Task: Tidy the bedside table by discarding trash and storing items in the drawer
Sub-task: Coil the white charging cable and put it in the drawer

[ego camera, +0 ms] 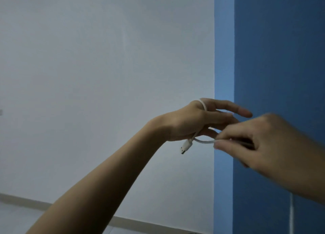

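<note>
Cable [204, 105] loops around left hand [191, 123], right hand [260, 140] pinching it.

Two bare arms, no sleeves seen

The left hand [190, 123] and the right hand [263, 139] are shown uncovered, with no gloves, rings, watch or bands to be seen. The left forearm [98, 186] is seen bare along its whole visible length; the right forearm [309, 179] is likewise unsleeved, its outline blurred.

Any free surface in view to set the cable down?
None shows: only walls and a strip of floor bottom left. The white cable loops around the left hand, the right hand pinching it. Crowded between the hands.
</note>
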### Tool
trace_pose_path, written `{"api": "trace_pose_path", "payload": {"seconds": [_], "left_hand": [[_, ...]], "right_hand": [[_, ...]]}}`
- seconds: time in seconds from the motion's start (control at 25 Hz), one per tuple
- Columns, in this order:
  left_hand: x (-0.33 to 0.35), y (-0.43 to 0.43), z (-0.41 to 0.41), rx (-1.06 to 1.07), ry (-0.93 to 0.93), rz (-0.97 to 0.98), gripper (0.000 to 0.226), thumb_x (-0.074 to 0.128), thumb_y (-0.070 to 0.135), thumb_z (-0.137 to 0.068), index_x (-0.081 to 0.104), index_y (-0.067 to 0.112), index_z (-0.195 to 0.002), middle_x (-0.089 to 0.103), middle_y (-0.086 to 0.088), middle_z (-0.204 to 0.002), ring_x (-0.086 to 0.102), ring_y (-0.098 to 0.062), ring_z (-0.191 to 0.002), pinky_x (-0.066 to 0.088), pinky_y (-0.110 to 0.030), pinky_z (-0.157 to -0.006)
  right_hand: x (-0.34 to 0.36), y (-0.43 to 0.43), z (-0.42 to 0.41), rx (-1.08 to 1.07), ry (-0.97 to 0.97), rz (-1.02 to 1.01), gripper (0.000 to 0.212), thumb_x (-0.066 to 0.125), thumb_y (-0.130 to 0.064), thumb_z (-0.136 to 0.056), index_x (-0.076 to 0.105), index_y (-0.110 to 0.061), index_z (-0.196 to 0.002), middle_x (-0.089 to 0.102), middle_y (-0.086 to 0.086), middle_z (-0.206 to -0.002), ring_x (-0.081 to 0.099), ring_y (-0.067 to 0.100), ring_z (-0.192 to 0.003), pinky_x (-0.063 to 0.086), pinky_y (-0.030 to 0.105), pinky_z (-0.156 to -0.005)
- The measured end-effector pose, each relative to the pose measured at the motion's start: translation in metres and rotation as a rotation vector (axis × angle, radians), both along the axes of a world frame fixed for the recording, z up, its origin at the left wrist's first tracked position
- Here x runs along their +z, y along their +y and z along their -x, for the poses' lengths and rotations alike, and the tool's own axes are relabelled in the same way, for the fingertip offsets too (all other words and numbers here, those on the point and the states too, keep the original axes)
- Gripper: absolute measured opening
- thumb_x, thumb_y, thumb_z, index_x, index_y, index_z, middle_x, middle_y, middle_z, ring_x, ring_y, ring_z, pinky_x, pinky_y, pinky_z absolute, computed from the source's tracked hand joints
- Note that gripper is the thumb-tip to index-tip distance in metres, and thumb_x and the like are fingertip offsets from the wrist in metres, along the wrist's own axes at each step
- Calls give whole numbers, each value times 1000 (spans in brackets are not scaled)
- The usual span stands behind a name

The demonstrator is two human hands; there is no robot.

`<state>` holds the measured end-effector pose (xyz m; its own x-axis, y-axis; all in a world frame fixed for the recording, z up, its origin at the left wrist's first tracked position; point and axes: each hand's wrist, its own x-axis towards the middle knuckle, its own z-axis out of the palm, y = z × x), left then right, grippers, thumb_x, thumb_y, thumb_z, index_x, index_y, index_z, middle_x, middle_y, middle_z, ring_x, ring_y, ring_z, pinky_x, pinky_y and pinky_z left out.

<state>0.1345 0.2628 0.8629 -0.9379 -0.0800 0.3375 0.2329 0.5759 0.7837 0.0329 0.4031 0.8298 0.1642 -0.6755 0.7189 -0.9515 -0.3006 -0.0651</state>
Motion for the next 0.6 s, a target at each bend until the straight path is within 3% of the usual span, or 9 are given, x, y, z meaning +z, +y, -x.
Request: {"api": "trace_pose_path", "payload": {"seconds": [0.08,0.16,0.24,0.32,0.4,0.48,0.52,0.6], "left_hand": [[-8,6,0,-52,-28,-14,47,20,29,-101,53,-4,-103,70,0,-67,65,-13,-52,51,-21,-51],[-15,9,2,-134,-63,-24,70,17,53,-94,53,-7,-94,62,4,-52,47,-6,-31,36,-13,-38],[-20,12,1,-274,-127,-98,60,34,60,-81,60,6,-89,51,8,-44,32,3,-28,23,-9,-35],[-21,14,-5,-381,-153,-178,39,45,47,-83,61,13,-94,53,8,-48,35,5,-29,23,-9,-33],[-20,19,-10,-427,-159,-173,14,46,17,-95,58,9,-97,62,-2,-60,51,-2,-34,31,-7,-32],[-14,26,-13,-371,-150,-125,30,32,-12,-91,56,5,-97,65,-28,-76,67,-16,-54,41,-12,-34],[-12,24,-12,-384,-157,-141,40,27,-20,-85,58,5,-96,61,-38,-86,69,-21,-67,49,-16,-43],[-5,27,-14,-418,-91,-221,56,24,-26,-71,66,7,-89,66,-32,-90,67,-27,-85,58,-29,-68]], "right_hand": [[11,10,1,-24,142,135,27,55,-51,-72,64,-31,-56,53,-22,-39,53,-6,-47,37,3,-48],[19,16,2,-29,228,209,22,60,-46,-74,68,-31,-61,50,-29,-43,49,-3,-47,35,5,-48],[25,18,4,2,277,258,23,60,-43,-80,70,-26,-68,47,-32,-50,45,-4,-49,33,7,-49],[32,17,4,11,301,272,33,49,-43,-90,70,-21,-76,43,-35,-59,44,-8,-52,33,9,-52],[32,5,11,88,342,352,42,38,-45,-96,69,-18,-87,44,-32,-72,52,-4,-62,45,18,-61],[33,3,5,185,299,336,41,35,-51,-95,66,-25,-92,51,-18,-78,63,19,-70,53,37,-67],[38,0,4,218,254,327,41,35,-52,-94,68,-27,-90,54,-11,-79,63,22,-71,52,35,-70],[50,-8,0,237,163,332,38,43,-39,-95,72,-15,-88,58,-8,-72,61,11,-69,47,15,-66]]}}
